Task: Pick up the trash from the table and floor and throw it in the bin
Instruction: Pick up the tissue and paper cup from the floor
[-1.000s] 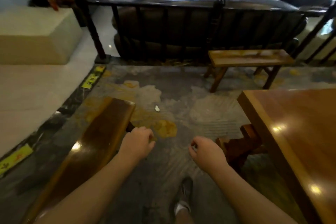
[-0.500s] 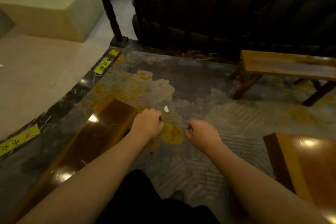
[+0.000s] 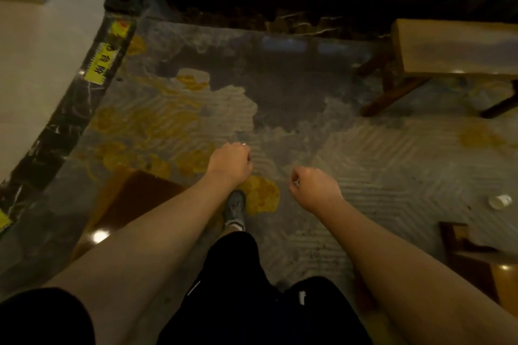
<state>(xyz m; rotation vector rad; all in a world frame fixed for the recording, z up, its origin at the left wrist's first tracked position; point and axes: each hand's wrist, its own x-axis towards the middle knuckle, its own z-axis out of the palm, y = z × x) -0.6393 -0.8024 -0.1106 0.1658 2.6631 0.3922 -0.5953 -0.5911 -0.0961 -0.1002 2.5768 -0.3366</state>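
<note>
Both hands pushed forward since earlier, left hand [image 3: 230, 164] over white scrap [image 3: 244, 144], fingers curled, grasp unclear, right hand [image 3: 315, 189] clenched, white cup [image 3: 500, 201] on carpet [image 3: 364, 154], yellow floor sticker [image 3: 101, 66] Chinese text unreadable.

White cup [image 3: 500, 201] on patterned carpet [image 3: 364, 165]

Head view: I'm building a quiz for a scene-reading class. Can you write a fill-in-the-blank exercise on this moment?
1. The white cup lies on its side on the ____.
2. The left hand and the right hand are curled into ____.
3. The wooden bench stands at the ____ right of the view.

Missing words: carpet; fists; upper
</note>
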